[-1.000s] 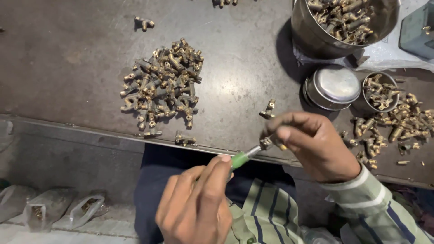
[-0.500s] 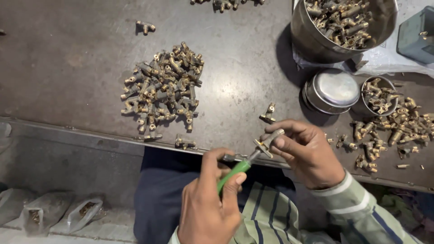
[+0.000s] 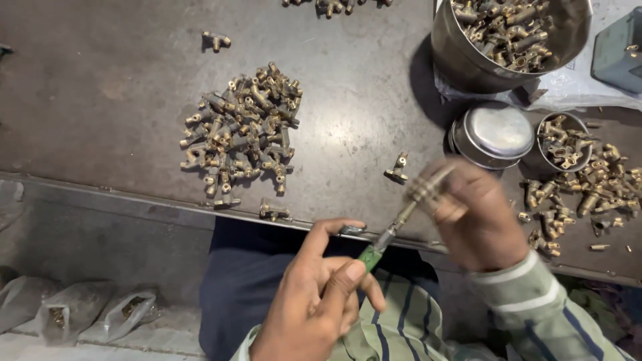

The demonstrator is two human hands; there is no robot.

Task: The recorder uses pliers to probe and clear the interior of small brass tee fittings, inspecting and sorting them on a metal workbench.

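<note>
Two hands meet at lower centre: the left hand (image 3: 314,301) grips a green-handled screwdriver (image 3: 381,242), the right hand (image 3: 471,214), blurred, closes on a brass fitting (image 3: 428,187). Three metal containers sit upper right: a big pot (image 3: 468,63) and small cup (image 3: 545,157) holding fittings, plus one lidded tin (image 3: 491,134).
</note>
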